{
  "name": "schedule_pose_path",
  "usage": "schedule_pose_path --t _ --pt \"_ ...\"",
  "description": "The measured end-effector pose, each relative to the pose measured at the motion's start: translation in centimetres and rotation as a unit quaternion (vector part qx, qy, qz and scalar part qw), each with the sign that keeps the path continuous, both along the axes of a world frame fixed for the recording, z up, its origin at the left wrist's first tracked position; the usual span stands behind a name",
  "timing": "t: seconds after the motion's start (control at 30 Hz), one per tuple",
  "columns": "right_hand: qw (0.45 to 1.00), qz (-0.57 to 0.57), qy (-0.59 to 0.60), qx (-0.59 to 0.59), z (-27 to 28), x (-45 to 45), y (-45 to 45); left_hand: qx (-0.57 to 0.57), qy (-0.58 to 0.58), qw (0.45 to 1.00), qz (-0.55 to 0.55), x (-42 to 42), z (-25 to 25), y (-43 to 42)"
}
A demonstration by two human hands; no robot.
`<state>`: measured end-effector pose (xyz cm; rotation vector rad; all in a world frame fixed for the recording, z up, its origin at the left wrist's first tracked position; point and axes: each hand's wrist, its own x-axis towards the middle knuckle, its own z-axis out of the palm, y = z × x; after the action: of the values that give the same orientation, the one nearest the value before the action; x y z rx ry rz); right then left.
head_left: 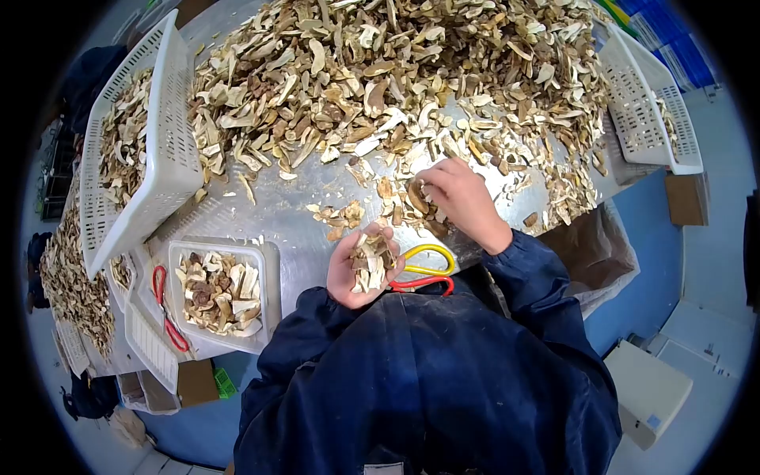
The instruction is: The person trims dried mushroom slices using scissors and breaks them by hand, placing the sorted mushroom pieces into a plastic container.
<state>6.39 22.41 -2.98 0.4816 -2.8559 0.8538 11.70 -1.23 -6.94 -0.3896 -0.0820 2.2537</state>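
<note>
My left hand (340, 275) is palm up near my body, its fingers curled round several dried mushroom slices (369, 260). To its right, my right hand (467, 199) reaches down to the metal table, with bent fingertips pinched at a brown mushroom slice (416, 195); the fingers partly hide it. Loose slices and crumbs (342, 215) lie around both hands. Beyond them rises a big heap of dried mushroom slices (317, 95). At the table's front edge, close to my left hand, are a yellow looped handle (430, 248) and a red looped handle (427, 280), like those of scissors; their blades are hidden.
A clear plastic tub (264, 289) of slices stands at left, beside red-handled scissors (161, 289). Tilted white perforated baskets stand at left (176, 150) and right (633, 103). A lined bin (617, 273) is below the edge at right. Another mushroom heap (75, 269) lies far left.
</note>
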Motion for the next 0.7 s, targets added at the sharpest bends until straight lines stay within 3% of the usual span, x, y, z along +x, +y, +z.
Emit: schedule_pose_path --t 0.17,0.57,0.7 --pt "0.991 0.078 0.032 0.108 -1.2 -1.3 -0.7 0.001 -0.002 1.0 0.008 1.0 0.1 -0.8" --pt "0.999 0.037 0.018 0.017 -1.8 -1.2 0.7 -0.005 -0.016 1.0 -0.008 0.3 -0.2 -0.5" --pt "0.997 0.055 0.015 0.044 -0.3 -0.4 0.4 -0.013 -0.02 1.0 -0.001 0.3 0.3 -0.5"
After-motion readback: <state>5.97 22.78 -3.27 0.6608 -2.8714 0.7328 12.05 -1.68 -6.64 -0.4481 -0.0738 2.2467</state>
